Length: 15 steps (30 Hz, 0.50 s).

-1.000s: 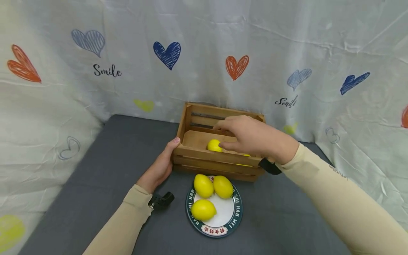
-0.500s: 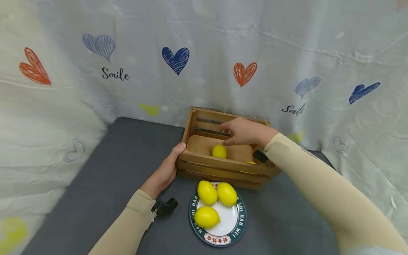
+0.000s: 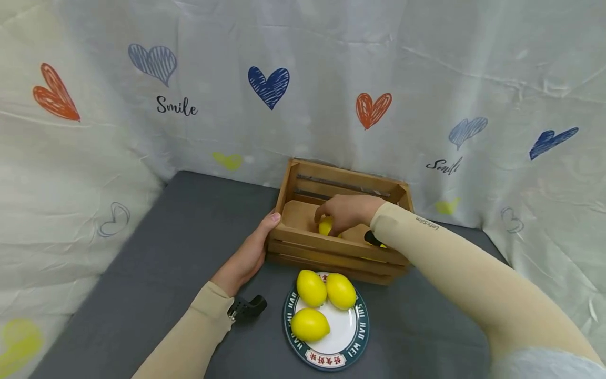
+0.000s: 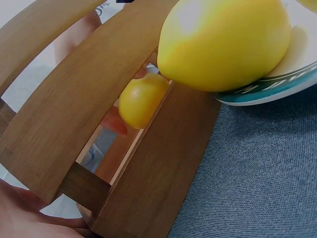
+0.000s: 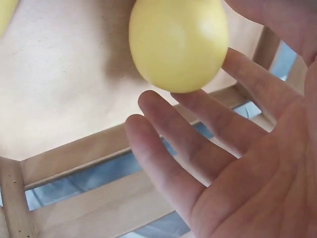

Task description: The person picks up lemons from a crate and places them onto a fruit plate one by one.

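My left hand (image 3: 247,255) grips the left end of a slatted wooden crate (image 3: 331,251), its thumb on the upper corner. Inside the crate, my right hand (image 3: 351,211) reaches down with fingers and thumb about a yellow lemon (image 3: 325,226). The right wrist view has several fingers along the near side of this lemon (image 5: 178,44) and the thumb side at upper right. Through the gap between the crate's front slats, the left wrist view shows the lemon (image 4: 142,100) with fingertips at either side. Another lemon (image 5: 5,16) lies in the crate, mostly hidden by the right wrist.
Directly in front of the crate stands a round plate (image 3: 362,326) with a dark green lettered rim, bearing three lemons (image 3: 310,325). A dark grey cloth (image 3: 156,295) covers the table. Behind the crate hangs a pale curtain (image 3: 312,52) printed with hearts.
My right hand has lowered from above the crate onto the lemon inside, its fingers closing about it. The left hand has kept its hold on the crate. The head view has shifted slightly.
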Available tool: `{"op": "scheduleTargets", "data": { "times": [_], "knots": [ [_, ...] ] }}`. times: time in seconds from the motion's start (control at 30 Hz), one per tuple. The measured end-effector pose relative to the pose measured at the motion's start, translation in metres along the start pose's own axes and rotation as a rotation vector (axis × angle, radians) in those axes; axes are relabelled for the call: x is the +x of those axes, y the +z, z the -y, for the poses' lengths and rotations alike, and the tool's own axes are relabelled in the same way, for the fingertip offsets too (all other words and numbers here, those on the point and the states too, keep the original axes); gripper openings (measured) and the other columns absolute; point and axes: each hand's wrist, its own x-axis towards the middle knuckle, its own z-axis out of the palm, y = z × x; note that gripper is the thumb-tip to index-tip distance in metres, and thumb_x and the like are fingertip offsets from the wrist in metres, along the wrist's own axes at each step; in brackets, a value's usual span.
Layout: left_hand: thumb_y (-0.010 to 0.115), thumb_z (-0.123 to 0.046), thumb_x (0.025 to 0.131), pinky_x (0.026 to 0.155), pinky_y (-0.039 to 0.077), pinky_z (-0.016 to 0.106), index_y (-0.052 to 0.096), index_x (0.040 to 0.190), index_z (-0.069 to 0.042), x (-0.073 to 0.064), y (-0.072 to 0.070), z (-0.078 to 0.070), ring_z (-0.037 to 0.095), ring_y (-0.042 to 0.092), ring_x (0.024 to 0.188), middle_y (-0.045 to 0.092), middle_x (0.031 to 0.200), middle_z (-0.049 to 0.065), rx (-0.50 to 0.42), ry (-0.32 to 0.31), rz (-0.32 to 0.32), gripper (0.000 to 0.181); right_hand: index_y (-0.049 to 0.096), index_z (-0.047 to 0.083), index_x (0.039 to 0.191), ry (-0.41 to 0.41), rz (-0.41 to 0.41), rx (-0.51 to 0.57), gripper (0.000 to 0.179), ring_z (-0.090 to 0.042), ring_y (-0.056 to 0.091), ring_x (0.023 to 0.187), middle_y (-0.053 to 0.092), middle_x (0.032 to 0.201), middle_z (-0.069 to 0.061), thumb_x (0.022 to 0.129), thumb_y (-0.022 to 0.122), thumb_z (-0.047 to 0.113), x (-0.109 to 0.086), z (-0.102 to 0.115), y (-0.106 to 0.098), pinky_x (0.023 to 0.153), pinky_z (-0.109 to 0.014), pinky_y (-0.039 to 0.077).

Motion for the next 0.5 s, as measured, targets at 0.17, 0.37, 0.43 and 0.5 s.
{"op": "scheduleTargets", "data": {
  "times": [0.17,0.37,0.43,0.5],
  "knots": [
    [0.04,-0.066,0.105,0.134,-0.008,0.062,-0.001,0.175,-0.018,-0.0009,-0.0001,-0.0005,0.028,-0.005,0.169,-0.008,0.183,0.002,0.007,0.001,0.005,0.094,0.066,0.021,0.149,0.023,0.015,-0.019,0.056,-0.025,0.059,0.117,0.065,0.147,-0.009,0.096,0.078,0.01,0.0044,0.0006,0.003,0.096,-0.038,0.057],
    [0.039,-0.067,0.105,0.133,-0.01,0.064,-0.001,0.175,-0.019,-0.0018,-0.0007,-0.0014,0.028,-0.006,0.168,-0.008,0.183,0.003,0.01,-0.008,0.006,0.094,0.07,0.022,0.142,-0.004,0.035,-0.022,0.053,-0.024,0.057,0.111,0.068,0.138,-0.006,0.093,0.075,0.003,0.0083,-0.0021,0.0052,0.087,-0.034,0.053],
    [0.039,-0.067,0.105,0.133,-0.009,0.064,-0.001,0.175,-0.019,-0.0017,-0.0012,-0.0014,0.029,-0.006,0.168,-0.008,0.183,0.003,0.009,-0.011,0.007,0.094,0.072,0.022,0.141,-0.017,0.044,-0.017,0.052,-0.024,0.057,0.11,0.068,0.137,-0.005,0.093,0.074,0.002,0.0097,-0.0029,0.0057,0.086,-0.034,0.052],
    [0.039,-0.067,0.105,0.133,-0.009,0.064,-0.001,0.175,-0.02,-0.0014,-0.0013,-0.0006,0.028,-0.005,0.168,-0.008,0.183,0.003,0.006,-0.009,0.005,0.094,0.072,0.023,0.139,-0.022,0.055,-0.016,0.051,-0.023,0.057,0.11,0.068,0.136,-0.003,0.093,0.074,0.002,0.0111,-0.0037,0.0061,0.085,-0.033,0.051]
  ]
}}
